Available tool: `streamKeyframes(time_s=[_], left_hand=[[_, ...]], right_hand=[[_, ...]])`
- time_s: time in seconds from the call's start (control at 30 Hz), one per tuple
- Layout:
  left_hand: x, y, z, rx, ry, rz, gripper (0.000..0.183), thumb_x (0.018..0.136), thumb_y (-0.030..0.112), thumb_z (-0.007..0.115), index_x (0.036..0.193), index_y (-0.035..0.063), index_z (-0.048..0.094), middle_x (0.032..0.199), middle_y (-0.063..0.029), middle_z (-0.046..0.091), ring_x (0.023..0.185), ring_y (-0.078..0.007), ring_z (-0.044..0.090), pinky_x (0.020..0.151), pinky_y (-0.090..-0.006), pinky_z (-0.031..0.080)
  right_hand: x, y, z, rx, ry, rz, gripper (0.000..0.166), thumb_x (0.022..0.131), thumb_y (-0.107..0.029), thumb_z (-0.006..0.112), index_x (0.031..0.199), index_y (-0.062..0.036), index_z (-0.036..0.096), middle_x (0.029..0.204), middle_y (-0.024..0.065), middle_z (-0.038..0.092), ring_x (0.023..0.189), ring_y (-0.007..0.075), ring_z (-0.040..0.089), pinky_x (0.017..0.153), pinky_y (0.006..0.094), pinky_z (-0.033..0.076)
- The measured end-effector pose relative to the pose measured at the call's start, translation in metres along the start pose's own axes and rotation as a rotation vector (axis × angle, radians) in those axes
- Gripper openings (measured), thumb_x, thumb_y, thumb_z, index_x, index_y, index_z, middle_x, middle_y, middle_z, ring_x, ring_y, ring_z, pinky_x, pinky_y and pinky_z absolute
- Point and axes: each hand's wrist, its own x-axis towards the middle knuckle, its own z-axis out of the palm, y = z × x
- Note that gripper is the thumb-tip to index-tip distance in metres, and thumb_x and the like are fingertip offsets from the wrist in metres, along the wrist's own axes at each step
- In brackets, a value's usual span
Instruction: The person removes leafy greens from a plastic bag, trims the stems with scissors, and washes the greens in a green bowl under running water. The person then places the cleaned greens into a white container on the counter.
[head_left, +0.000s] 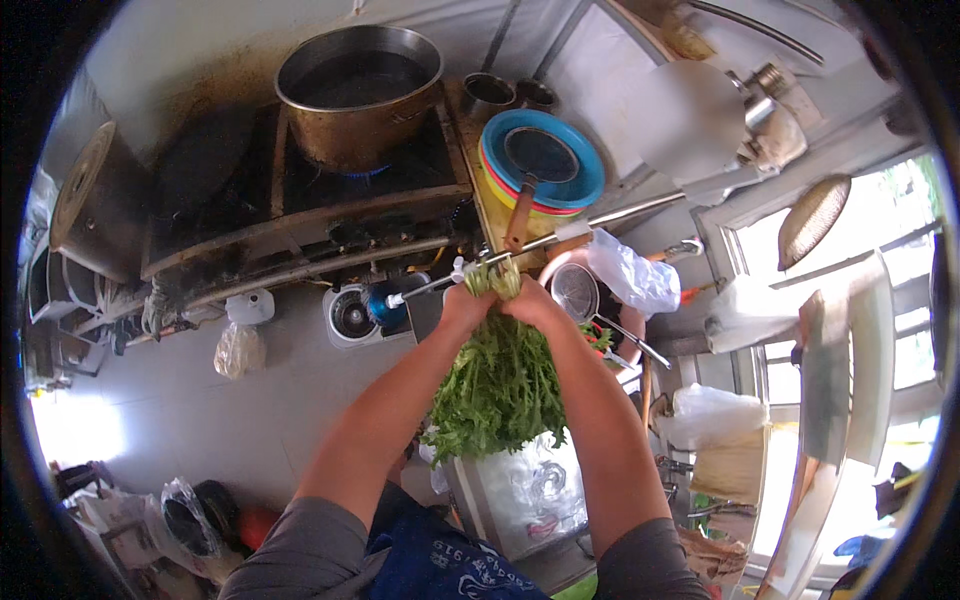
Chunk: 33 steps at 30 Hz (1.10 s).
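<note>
My left hand (466, 306) and my right hand (528, 301) are side by side, each closed around the pale stem ends of frilly leafy greens (499, 382). The leaves hang down between my forearms, above a metal sink (559, 480) with shiny water in it. Just beyond my hands, a wooden-handled strainer (521, 206) rests on a stack of coloured plastic basins (589, 165). A round mesh skimmer (574, 292) lies over a pinkish tub (636, 326) to the right of my right hand.
A large metal pot (360, 120) of dark liquid stands over a blue flame on the stove (300, 214). A lidded pot (94, 202) is at far left. A clear plastic bag (637, 277) hangs near the tub. A drain basket (352, 313) lies on the floor.
</note>
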Motion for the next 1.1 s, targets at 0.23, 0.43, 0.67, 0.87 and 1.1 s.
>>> streamKeyframes(time_s=[0.23,0.43,0.67,0.87,1.1], left_hand=[[-0.014,-0.013,-0.011,0.038,0.003,-0.045,0.100,0.078,0.038,0.077,0.146,-0.0034,0.017,0.134,-0.0226,0.051,0.120,-0.0351,0.055,0.099,-0.0413,0.045],[-0.008,-0.038,-0.002,0.189,0.052,0.083,0.112,0.085,0.035,0.072,0.149,-0.0078,-0.009,0.155,-0.0315,0.011,0.144,-0.0397,0.022,0.114,-0.0399,0.029],[-0.028,-0.040,-0.001,0.190,0.227,0.345,0.098,0.087,0.025,0.068,0.150,-0.0095,0.001,0.155,-0.0350,0.006,0.146,-0.0467,0.006,0.117,-0.0443,0.020],[-0.032,-0.028,0.010,0.426,0.040,0.316,0.077,0.093,0.032,0.060,0.147,-0.0082,0.022,0.155,-0.0328,0.012,0.145,-0.0467,0.012,0.117,-0.0463,0.021],[0.017,-0.037,0.012,0.660,-0.398,0.040,0.064,0.099,0.043,0.043,0.141,-0.0055,0.039,0.152,-0.0320,0.024,0.141,-0.0480,0.024,0.115,-0.0479,0.026]], right_hand=[[0.005,-0.009,0.028,-0.401,0.020,0.378,0.080,0.074,-0.048,0.077,0.127,-0.0017,0.040,0.117,0.0251,0.063,0.109,0.0404,0.062,0.091,0.0488,0.050],[-0.002,-0.035,0.017,-0.457,-0.003,0.397,0.089,0.075,-0.047,0.075,0.134,0.0035,0.031,0.133,0.0293,0.047,0.119,0.0432,0.054,0.096,0.0487,0.048],[-0.027,-0.068,0.002,-0.494,-0.094,0.310,0.082,0.083,-0.033,0.068,0.141,0.0036,0.021,0.142,0.0303,0.036,0.124,0.0448,0.050,0.101,0.0476,0.046],[-0.027,-0.012,0.022,-0.608,-0.051,0.081,0.061,0.089,-0.021,0.055,0.140,0.0030,0.031,0.147,0.0262,0.036,0.121,0.0425,0.054,0.099,0.0478,0.047],[0.018,0.017,0.041,-0.657,-0.395,0.244,0.046,0.087,-0.019,0.052,0.128,0.0025,0.054,0.125,0.0251,0.061,0.111,0.0398,0.062,0.095,0.0486,0.049]])
